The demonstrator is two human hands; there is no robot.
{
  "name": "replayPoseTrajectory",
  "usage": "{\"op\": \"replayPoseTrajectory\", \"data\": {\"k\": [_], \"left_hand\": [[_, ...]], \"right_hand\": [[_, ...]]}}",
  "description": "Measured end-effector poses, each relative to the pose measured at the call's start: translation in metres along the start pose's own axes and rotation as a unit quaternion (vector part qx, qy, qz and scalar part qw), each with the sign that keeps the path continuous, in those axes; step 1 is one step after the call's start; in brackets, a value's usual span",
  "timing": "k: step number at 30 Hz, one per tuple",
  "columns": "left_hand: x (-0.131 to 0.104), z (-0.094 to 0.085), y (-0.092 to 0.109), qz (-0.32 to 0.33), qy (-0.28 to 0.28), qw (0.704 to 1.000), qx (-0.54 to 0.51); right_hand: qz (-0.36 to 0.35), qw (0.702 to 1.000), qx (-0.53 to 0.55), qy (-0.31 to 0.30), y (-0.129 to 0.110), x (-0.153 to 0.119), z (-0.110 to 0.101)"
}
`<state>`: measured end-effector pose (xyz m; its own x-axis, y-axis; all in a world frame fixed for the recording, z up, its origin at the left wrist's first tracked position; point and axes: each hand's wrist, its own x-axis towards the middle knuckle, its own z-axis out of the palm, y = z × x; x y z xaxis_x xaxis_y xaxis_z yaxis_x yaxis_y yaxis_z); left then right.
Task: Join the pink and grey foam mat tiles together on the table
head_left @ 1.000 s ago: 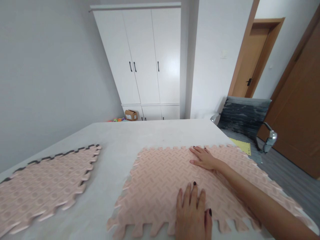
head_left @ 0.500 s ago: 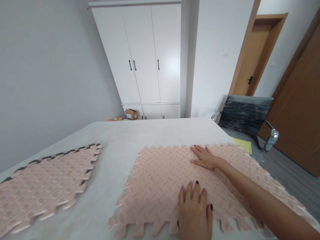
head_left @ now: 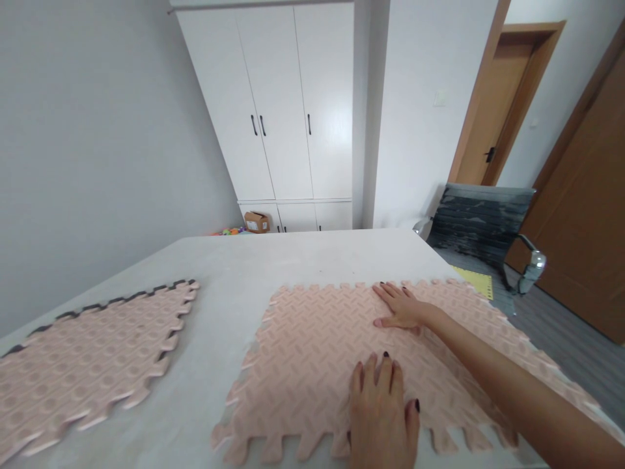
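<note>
Pink interlocking foam mat (head_left: pixel 303 358) with a raised dash pattern and toothed edges lies flat on the table. My left hand (head_left: pixel 381 410) rests palm down on its near part, fingers stretched out and the thumb out to the right. Farther away, my right hand (head_left: pixel 400 306) is laid flat near the mat's far edge, fingers spread and pointing left. More pink foam matting (head_left: pixel 508 345) stretches to the right of my right forearm. A line runs beside that forearm, but the arm partly hides it, so I cannot tell how the pieces meet there.
Stacked pink foam mats (head_left: pixel 92 355) with round bumps and a dark layer showing beneath lie on the left of the white table (head_left: pixel 224 312). A dark chair (head_left: pixel 481 218) stands past the right edge. White cabinets (head_left: pixel 293 111) and a cardboard box (head_left: pixel 256 222) are behind the table.
Almost nothing differs. My left hand has shifted very slightly right, its thumb a little farther out. My right hand stays nearly in place on the mat.
</note>
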<state>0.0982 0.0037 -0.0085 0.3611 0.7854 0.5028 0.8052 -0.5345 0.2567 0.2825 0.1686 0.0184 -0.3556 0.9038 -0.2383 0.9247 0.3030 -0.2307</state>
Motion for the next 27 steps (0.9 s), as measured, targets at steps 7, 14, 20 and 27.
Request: {"op": "replayPoseTrajectory", "data": {"k": [7,14,20,27], "left_hand": [[0.001,0.002,-0.001,0.014,0.033,0.999,0.021],[0.001,0.010,0.002,0.003,0.020,0.999,0.030],[-0.005,0.026,0.013,-0.023,0.052,0.997,0.053],[0.001,-0.007,-0.001,0.023,-0.034,0.999,0.021]], "right_hand": [[-0.008,0.996,-0.013,-0.086,0.001,0.006,-0.015],[0.027,0.996,-0.074,-0.036,-0.012,0.002,-0.011],[0.026,0.997,-0.062,-0.041,-0.011,-0.004,-0.011],[0.013,0.999,-0.029,-0.029,-0.010,-0.013,-0.008]]}}
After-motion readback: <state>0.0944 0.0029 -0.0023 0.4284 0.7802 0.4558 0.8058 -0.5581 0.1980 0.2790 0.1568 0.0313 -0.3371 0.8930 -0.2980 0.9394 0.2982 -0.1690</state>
